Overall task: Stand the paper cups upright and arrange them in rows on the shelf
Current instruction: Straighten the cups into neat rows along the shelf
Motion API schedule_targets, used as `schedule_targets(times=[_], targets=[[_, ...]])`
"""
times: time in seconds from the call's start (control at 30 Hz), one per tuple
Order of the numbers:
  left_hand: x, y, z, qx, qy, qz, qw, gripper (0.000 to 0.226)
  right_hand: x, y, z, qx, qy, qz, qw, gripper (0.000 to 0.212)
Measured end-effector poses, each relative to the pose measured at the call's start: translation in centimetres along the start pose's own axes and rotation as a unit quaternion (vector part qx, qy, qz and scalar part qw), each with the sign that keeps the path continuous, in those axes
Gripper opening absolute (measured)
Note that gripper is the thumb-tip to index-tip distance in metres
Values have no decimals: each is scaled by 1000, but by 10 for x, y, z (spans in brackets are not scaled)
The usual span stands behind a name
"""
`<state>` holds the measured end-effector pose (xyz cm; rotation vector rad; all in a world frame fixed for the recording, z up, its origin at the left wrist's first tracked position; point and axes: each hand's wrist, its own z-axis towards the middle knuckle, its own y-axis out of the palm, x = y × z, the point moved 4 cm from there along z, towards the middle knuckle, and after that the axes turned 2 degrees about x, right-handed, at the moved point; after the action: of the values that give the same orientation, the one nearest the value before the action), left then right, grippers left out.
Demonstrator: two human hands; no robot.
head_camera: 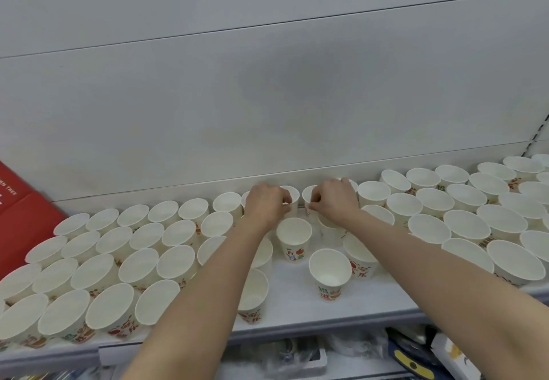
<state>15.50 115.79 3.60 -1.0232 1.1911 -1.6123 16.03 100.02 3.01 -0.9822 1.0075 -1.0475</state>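
Observation:
Several white paper cups with coloured prints stand upright in rows on a white shelf (297,305). Both arms reach to the back row at the middle. My left hand (266,204) pinches the rim of a back-row cup (292,194). My right hand (334,201) grips the rim of the neighbouring back-row cup (309,194). Just in front of the hands stands one upright cup (294,235), and another cup (329,269) stands apart nearer the front. My forearms hide some cups beneath them.
Rows of cups fill the shelf's left side (98,266) and right side (463,210). A red box (20,216) sits at the far left. The grey back panel (267,97) rises behind the cups. Packaged goods (416,356) lie on the lower shelf.

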Motion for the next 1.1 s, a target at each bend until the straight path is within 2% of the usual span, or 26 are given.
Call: schedule_targets(times=[0.13, 0.2, 0.23, 0.33, 0.37, 0.5, 0.57, 0.7, 1.1], targets=[[-9, 2, 3, 14, -9, -15, 1000, 22, 14, -4, -1, -6, -21, 9, 1000, 9], [-12, 2, 5, 15, -12, -23, 1000, 22, 19, -4, 1, -15, -21, 15, 1000, 12], [-14, 2, 5, 14, -16, -26, 999, 23, 20, -4, 2, -18, -16, 19, 1000, 15], [-15, 2, 7, 11, -24, -36, 999, 23, 13, -2, 5, -13, 4, 28, 1000, 40], [-13, 2, 8, 10, -21, -37, 999, 23, 9, -1, 6, -4, 5, 37, 999, 41], [-7, 1, 8, -1, -9, -32, 999, 22, 4, 4, 6, 27, 8, 76, 997, 15], [-7, -1, 9, 2, -12, -34, 999, 21, 10, 4, 5, 19, 4, 68, 998, 10], [-6, -1, 10, -5, -16, -29, 999, 20, 16, 3, 7, -18, -21, 46, 999, 10], [-9, 0, 10, -12, -31, -47, 998, 21, 15, 9, 7, -38, -39, 69, 996, 15]])
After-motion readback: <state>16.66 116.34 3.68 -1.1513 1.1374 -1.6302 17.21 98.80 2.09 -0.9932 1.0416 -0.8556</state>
